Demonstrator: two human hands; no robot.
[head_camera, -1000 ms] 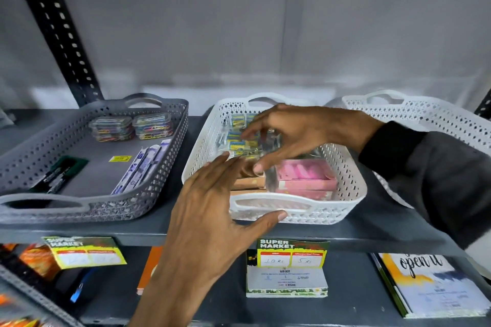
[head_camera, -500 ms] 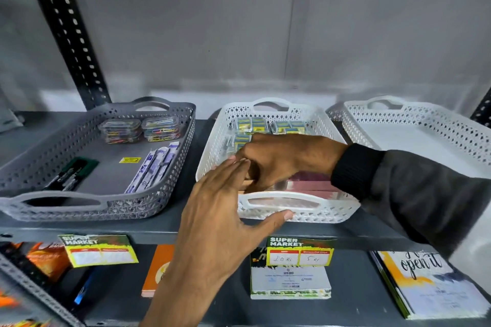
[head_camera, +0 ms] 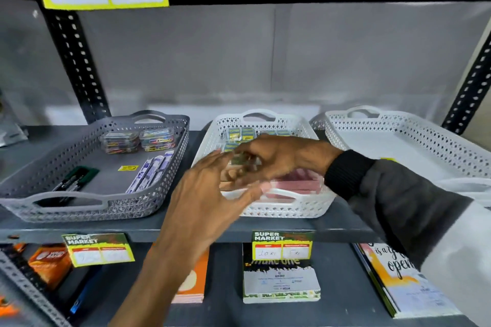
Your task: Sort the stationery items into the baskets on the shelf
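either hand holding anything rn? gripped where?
Right hand pinches a small clear packet by its right end, above the middle white basket. Left hand is open, holding nothing.

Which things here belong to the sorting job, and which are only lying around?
Belongs to the job:
- grey basket with clip boxes
- middle white basket with pink packs
- right white basket
- small clear box, gripped by the right hand
- left hand, open

Just lying about:
- price tags
- booklets on the lower shelf
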